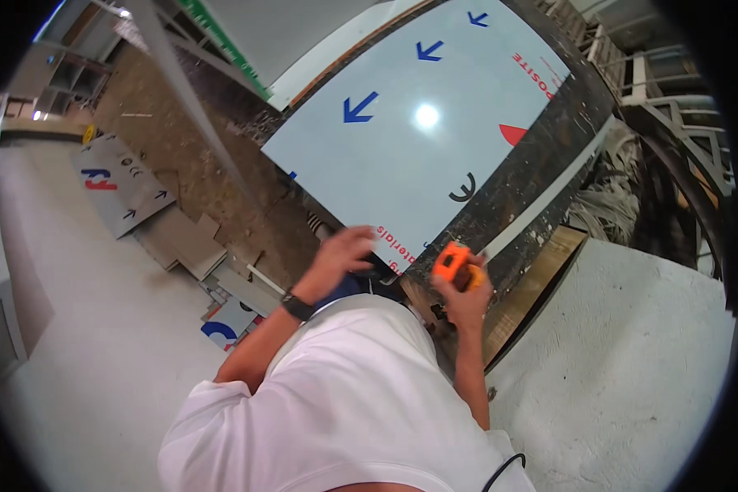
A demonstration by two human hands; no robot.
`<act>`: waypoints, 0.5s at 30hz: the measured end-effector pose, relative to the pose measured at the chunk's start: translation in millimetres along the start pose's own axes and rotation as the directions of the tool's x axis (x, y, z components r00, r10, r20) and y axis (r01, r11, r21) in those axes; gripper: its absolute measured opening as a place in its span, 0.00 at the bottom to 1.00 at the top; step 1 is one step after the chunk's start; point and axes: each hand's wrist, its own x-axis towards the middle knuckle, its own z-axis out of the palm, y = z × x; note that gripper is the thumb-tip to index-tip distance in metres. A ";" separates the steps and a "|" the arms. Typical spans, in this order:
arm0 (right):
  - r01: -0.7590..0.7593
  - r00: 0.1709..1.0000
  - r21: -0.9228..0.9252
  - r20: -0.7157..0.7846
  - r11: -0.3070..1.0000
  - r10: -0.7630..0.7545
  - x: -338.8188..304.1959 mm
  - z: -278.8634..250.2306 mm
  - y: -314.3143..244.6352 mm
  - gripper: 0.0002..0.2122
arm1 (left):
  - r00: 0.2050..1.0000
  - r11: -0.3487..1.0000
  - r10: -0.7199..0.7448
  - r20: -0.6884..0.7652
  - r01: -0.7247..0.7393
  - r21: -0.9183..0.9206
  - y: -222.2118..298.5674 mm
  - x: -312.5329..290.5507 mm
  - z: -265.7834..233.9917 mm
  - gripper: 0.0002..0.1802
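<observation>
My right hand (pixel 466 293) is closed around an orange tape measure (pixel 449 264) at the near right corner of a large pale panel (pixel 336 172). Blue arrows and red and black print mark the panel's glossy face, which lies on a dark, paint-spotted table (pixel 508 193). Over the panel's near left edge is my left hand (pixel 342 256), fingers stretched out and holding nothing; whether it touches the panel I cannot tell. A long pale strip (pixel 541 207) runs along the table from beside the tape measure toward the far right.
Offcuts of printed board (pixel 123 184) and flat scrap pieces (pixel 184 238) lie at the left on the floor. A slanting metal bar (pixel 184 90) crosses the upper left. To the right are a tangle of whitish strands (pixel 611 197) and dark curved frames (pixel 685 152).
</observation>
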 end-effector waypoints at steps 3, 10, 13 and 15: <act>0.062 0.979 0.057 0.190 0.996 -0.072 -1.9 48.2 -10.4 0.27 | 0.988 0.996 -0.023 0.153 0.035 -0.076 14.4 -15.6 49.8 0.28; -0.099 0.873 0.247 0.487 0.964 -0.035 -5.5 64.2 -12.2 0.19 | 0.959 0.971 0.162 0.232 -0.197 0.136 15.8 -32.4 18.6 0.33; -0.175 0.822 0.155 0.567 0.972 0.057 1.9 55.1 -17.9 0.14 | 0.960 0.860 0.165 0.225 -0.252 0.443 21.9 -48.2 16.3 0.32; -0.105 0.840 0.050 0.539 0.993 0.062 4.7 59.6 -28.5 0.12 | 0.950 0.848 0.161 0.268 -0.272 0.456 22.1 -56.3 21.2 0.32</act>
